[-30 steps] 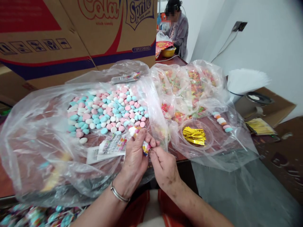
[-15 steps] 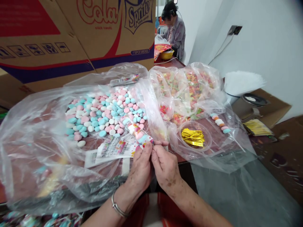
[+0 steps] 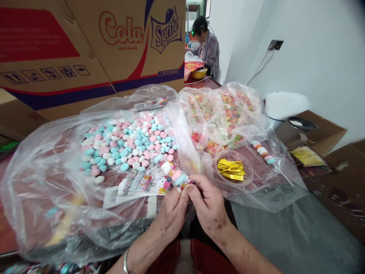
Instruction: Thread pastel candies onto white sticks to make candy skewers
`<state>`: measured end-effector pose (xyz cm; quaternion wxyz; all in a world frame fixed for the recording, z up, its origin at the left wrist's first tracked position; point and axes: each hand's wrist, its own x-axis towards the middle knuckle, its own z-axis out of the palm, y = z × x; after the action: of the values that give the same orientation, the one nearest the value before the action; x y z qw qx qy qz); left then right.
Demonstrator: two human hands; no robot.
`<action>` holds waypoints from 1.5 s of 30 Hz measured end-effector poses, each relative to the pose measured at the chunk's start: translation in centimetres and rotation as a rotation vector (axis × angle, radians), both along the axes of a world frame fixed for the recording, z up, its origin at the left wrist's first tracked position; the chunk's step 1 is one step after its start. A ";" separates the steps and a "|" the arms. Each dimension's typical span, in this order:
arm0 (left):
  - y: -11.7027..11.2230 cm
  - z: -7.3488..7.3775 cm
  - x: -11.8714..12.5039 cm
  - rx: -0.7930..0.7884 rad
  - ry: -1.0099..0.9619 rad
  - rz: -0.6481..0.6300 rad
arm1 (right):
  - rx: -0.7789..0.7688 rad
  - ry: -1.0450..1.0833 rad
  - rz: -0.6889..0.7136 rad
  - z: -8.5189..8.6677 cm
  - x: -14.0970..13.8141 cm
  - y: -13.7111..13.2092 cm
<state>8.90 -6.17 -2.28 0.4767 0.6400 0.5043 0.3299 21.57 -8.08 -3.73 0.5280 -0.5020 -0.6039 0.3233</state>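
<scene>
My left hand (image 3: pixel 173 209) is closed around the gathered lower end of a clear printed candy bag (image 3: pixel 177 176) filled with pink, white, blue and orange candies. My right hand (image 3: pixel 210 203) pinches the same end, thumb and index finger meeting the left fingertips; whatever small thing lies between them is hidden. Beneath the bag are flat printed wrappers (image 3: pixel 142 186). Loose pink, white and blue candies (image 3: pixel 128 140) spread over a clear plastic sheet. To the right, gold twist ties (image 3: pixel 230 169) fill a round clear tub (image 3: pixel 251 173). A skewer of candies (image 3: pixel 262 152) lies beyond it.
A large cardboard box (image 3: pixel 119 57) stands behind the candies. Plastic bags of colourful gummies (image 3: pixel 228 110) sit at the back right. A metal mug (image 3: pixel 299 127) and a pack of yellow ties (image 3: pixel 308 156) rest farther right. Another person (image 3: pixel 209 49) works at the far end.
My right fingers have shifted from a fist beside the bag's end to a pinch over it. The bag sits slightly lower, and the whole view has tilted upward a little.
</scene>
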 end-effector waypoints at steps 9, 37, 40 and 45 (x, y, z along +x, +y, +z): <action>0.7 10.7 -6.4 -0.156 0.173 -0.572 | 0.075 -0.407 0.273 1.8 3.0 1.5; 4.2 4.3 -4.5 -0.500 -0.028 -0.467 | 0.600 -0.944 0.426 2.3 3.5 2.5; 3.5 3.8 -4.2 -0.035 0.205 -0.501 | 0.494 -0.951 0.383 2.4 3.5 2.8; 2.5 1.4 -3.6 0.420 0.194 -0.327 | 0.173 -0.867 0.325 3.5 3.1 3.1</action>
<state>5.32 -3.63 -0.89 0.3303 0.8261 0.3582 0.2831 24.67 -4.97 -0.25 0.2096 -0.4437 -0.8642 0.1110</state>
